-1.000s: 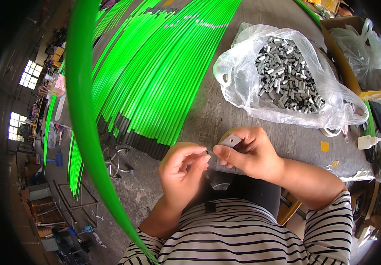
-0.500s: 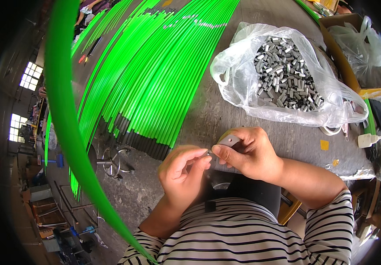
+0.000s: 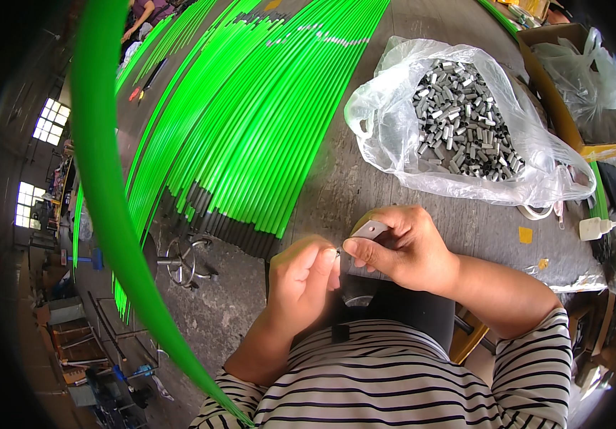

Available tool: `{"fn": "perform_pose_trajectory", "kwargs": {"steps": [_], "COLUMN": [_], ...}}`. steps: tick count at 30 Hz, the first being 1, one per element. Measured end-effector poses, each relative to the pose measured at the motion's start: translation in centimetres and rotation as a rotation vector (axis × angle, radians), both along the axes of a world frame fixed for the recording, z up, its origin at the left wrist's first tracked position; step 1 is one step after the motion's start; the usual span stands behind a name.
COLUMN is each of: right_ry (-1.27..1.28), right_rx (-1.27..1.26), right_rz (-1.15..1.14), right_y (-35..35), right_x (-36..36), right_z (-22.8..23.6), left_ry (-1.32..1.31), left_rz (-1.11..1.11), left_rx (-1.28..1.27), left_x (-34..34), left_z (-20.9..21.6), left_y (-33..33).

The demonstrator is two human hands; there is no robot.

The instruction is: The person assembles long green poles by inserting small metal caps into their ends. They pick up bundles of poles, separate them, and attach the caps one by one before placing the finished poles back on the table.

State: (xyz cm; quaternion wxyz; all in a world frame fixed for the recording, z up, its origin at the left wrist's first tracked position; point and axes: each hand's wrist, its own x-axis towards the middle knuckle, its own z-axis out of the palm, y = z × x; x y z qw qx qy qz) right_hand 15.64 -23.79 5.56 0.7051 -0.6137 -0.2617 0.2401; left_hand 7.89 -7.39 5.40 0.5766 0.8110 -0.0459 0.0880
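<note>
In front of my waist, at the table's near edge, my two hands meet almost fingertip to fingertip. My right hand (image 3: pixel 411 247) is closed on a small flat grey plate with a round hole (image 3: pixel 371 229), pinched between thumb and fingers. My left hand (image 3: pixel 301 279) is slightly blurred, with its thumb and fingertips pressed together. A tiny dark piece shows at those fingertips, too small to name. Beyond my hands, a clear plastic bag (image 3: pixel 386 154) lies open, full of short grey metal sleeves (image 3: pixel 462 118).
Long bright green rods (image 3: pixel 265 157) with dark ends cover the table's left side. One blurred green rod (image 3: pixel 101 157) arcs close by on the left. A cardboard box (image 3: pixel 572 114) with plastic bags and a white squeeze bottle (image 3: pixel 595 229) are at the right. Another person's arm (image 3: pixel 136 25) shows far left.
My left hand has turned a little, its fingers curling in more tightly beside the right hand. The plate in my right hand has tilted slightly and looks lighter.
</note>
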Motion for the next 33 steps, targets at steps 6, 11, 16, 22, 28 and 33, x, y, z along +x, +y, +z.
{"fn": "perform_pose_trajectory", "kwargs": {"steps": [6,11,16,22,28,33], "right_ry": [0.16,0.098,0.056,0.058,0.062,0.033], "right_rx": [0.115,0.04,0.011,-0.013,-0.012,-0.03], "right_rz": [-0.003,0.017,-0.022,-0.055,-0.061,-0.081], "right_y": [-0.1,0.1,0.3,0.3,0.3,0.2], "right_x": [0.2,0.1,0.0,0.0,0.1,-0.1], "right_z": [0.0,-0.1,-0.4,-0.2,-0.6,-0.2], "left_ry": [0.114,-0.037,-0.055,-0.102,-0.134,-0.176], "left_rz": [0.029,0.053,0.116,0.182,0.17,0.144], "left_rx": [-0.33,-0.217,-0.294,-0.169,-0.193,-0.195], "left_x": [-0.1,0.1,0.0,-0.2,-0.3,-0.3], "left_z": [0.0,-0.1,-0.3,-0.7,-1.0,-1.1], "left_y": [-0.2,-0.4,-0.8,-0.6,-0.8,-0.8]}}
